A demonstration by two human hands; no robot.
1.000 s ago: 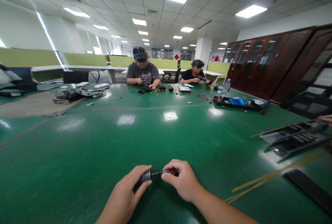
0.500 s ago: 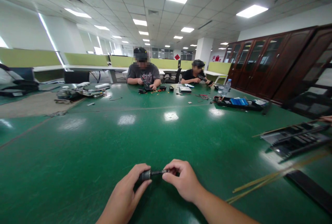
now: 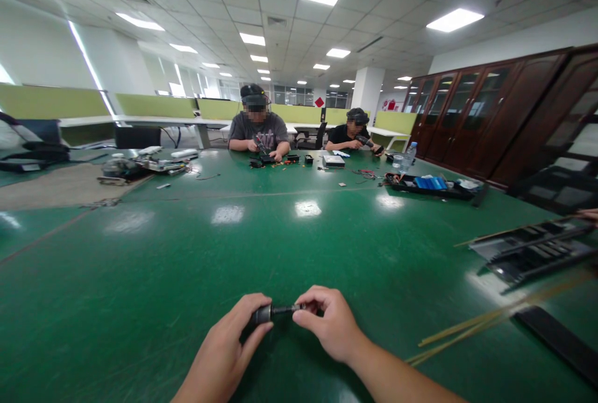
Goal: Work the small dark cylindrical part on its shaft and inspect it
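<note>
Low in the head view, my left hand [image 3: 236,334] is closed around a dark cylinder with a metallic end, which looks like a small motor [image 3: 263,314]. A thin dark shaft [image 3: 281,310] sticks out of it to the right. My right hand [image 3: 329,325] pinches a small metallic piece [image 3: 296,308] at the tip of that shaft between thumb and fingers. The fingers partly hide this piece, so its kind cannot be made out. Both hands are just above the green tabletop [image 3: 261,247].
Yellow strips [image 3: 460,332] and a black bar [image 3: 558,341] lie to the right, near a black frame [image 3: 532,250]. Farther back are a black tray with blue parts [image 3: 430,183], a bottle [image 3: 410,155] and electronics [image 3: 140,166]. Two people [image 3: 258,126] work across the table.
</note>
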